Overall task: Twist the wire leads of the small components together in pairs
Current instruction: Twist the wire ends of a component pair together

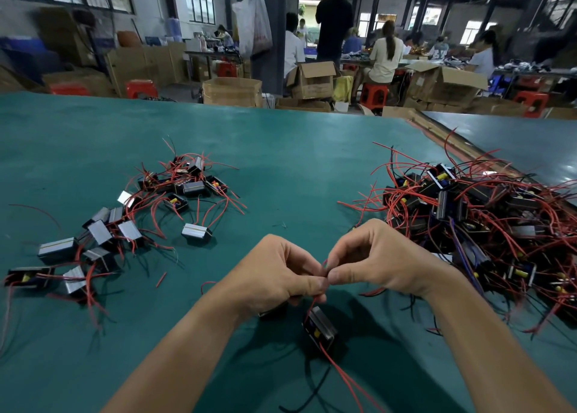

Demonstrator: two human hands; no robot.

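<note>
Black component (320, 324) hangs from pinched red leads (313, 305).

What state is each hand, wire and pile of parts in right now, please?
left hand, pinching the red leads
right hand, pinching the same leads, fingertips meeting the left's
red leads, held between both hands
component, below the hands on its lead
left group, spread out loosely
right pile, heaped, wires tangled

factory assembly hall, cardboard boxes (312, 80), seated workers (385, 56), green worktable (281, 150)

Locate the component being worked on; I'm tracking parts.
Head view, bottom centre: the component is just below the left hand and right hand, which pinch its red lead.
</note>
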